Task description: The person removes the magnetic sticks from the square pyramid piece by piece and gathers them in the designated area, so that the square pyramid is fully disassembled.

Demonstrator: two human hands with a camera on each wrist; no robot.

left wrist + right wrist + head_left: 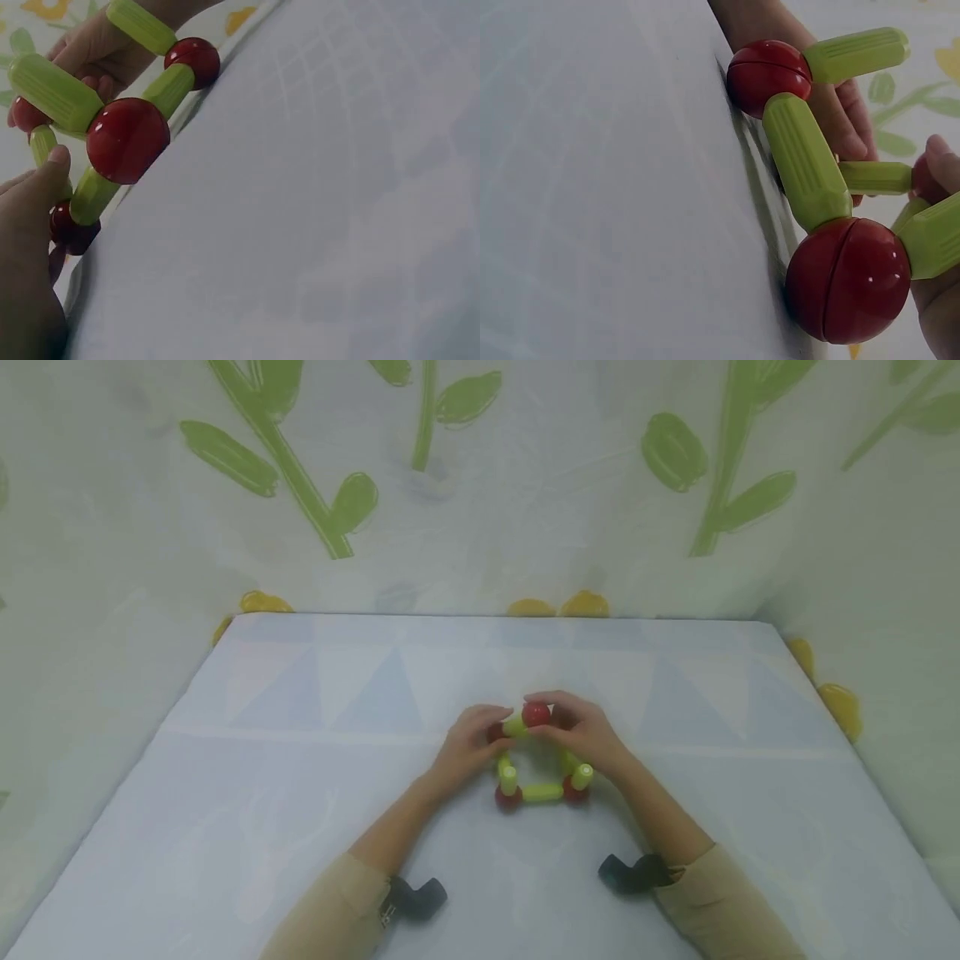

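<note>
A frame of yellow-green rods and red balls stands on the table, toward its middle. My left hand (468,739) grips the dark red ball (496,732) at its back left corner, thumb along the near side. The back right red ball (536,714) sits between the thumb and fingers of my right hand (588,735), a little higher in the head view. A green rod (513,726) spans these two balls. Along the front, a rod (542,792) links two more red balls, and each carries an upright rod (509,779). Side rods (930,236) run back toward the hands.
The white table (262,843) has pale blue triangles printed along its far part. Walls with painted green leaves (228,456) and yellow shapes rise behind and beside it. Dark devices (417,899) are strapped at both wrists, next to beige sleeves (330,910).
</note>
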